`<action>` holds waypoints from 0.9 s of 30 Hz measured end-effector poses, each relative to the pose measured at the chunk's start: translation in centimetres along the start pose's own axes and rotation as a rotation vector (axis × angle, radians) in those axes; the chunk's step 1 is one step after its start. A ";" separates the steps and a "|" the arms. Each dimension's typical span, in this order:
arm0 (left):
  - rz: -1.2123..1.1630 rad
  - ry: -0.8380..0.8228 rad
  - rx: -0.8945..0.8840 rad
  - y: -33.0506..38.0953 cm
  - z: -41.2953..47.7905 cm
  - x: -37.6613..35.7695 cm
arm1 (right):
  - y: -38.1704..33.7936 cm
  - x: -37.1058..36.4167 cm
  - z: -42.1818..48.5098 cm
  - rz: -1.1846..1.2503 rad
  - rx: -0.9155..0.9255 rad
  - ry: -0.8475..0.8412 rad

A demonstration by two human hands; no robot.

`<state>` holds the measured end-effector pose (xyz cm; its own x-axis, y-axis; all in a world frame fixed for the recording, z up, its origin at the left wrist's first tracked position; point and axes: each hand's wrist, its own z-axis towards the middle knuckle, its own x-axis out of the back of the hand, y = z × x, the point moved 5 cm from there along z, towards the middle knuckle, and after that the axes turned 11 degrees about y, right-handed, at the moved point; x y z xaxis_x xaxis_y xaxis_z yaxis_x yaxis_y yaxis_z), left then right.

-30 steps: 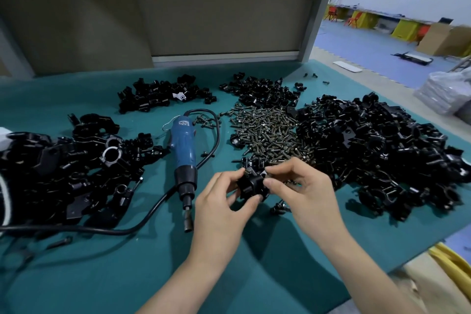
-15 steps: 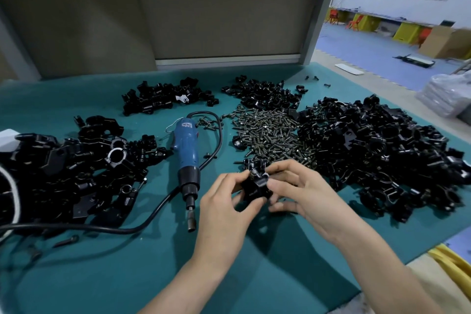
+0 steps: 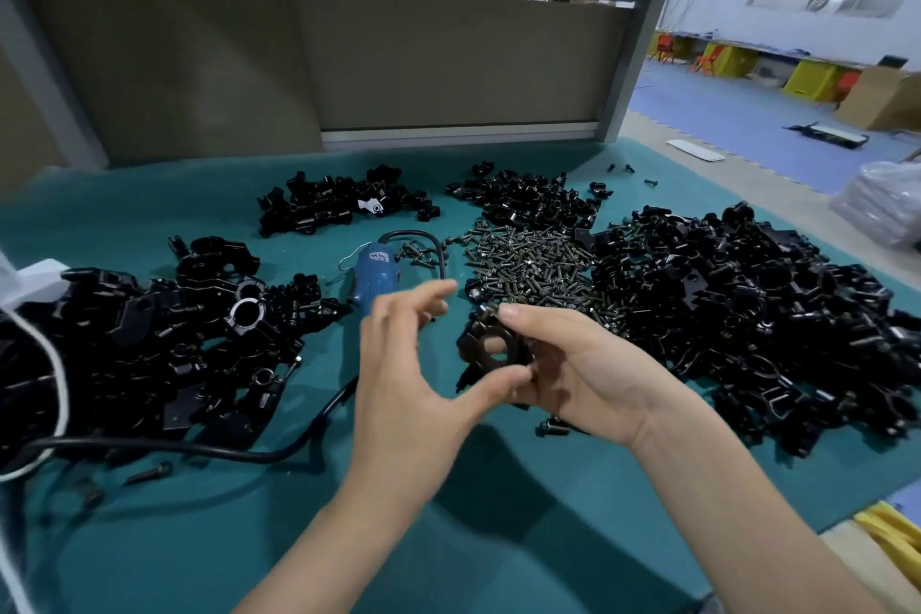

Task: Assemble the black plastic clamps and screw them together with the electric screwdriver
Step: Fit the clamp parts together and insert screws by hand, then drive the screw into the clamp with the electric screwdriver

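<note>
My right hand (image 3: 588,374) holds a black plastic clamp (image 3: 493,347) in its curled fingers, forefinger on the clamp's top edge, its round hole facing me. My left hand (image 3: 413,364) is just left of it with the fingers spread and lifted off the clamp; only the thumb reaches under its lower edge. The blue electric screwdriver (image 3: 376,272) lies on the teal mat behind my left hand, its tip hidden by the hand. A pile of dark screws (image 3: 533,264) lies just beyond the clamp.
A big heap of loose black clamp parts (image 3: 747,314) fills the right side. A heap of clamps (image 3: 149,344) lies at the left. Two smaller piles (image 3: 344,207) (image 3: 528,199) sit at the back. The screwdriver's black cable (image 3: 199,449) curves across the front left.
My left fingers have let go of the clamp and spread open. My right hand has turned the clamp so that its hole faces me and now holds it alone.
</note>
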<state>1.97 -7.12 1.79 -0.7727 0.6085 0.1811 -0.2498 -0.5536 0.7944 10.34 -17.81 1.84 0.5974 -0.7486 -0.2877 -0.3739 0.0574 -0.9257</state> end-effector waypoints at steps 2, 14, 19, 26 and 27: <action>-0.265 -0.100 0.187 -0.7 0.7 0.4 | -0.2 -1.8 0.3 0.023 -0.006 -0.107; -0.470 -0.129 0.417 -4.2 1.6 2.2 | 1.8 -6.7 4.1 -0.006 -0.007 -0.200; -0.580 -0.026 0.533 -5.7 1.9 2.6 | 2.0 -6.4 5.7 0.019 -0.045 -0.051; -0.643 0.095 0.572 -6.7 3.2 4.7 | 0.1 -3.0 10.9 -0.676 0.167 0.420; -0.617 0.092 0.597 -7.1 3.1 4.6 | 0.3 -3.5 11.9 -0.836 0.131 0.399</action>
<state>2.00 1.37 -1.19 -0.6506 0.6393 -0.4098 -0.3114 0.2676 0.9118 16.57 -7.28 -0.32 0.3395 -0.7507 0.5667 0.1649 -0.5457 -0.8216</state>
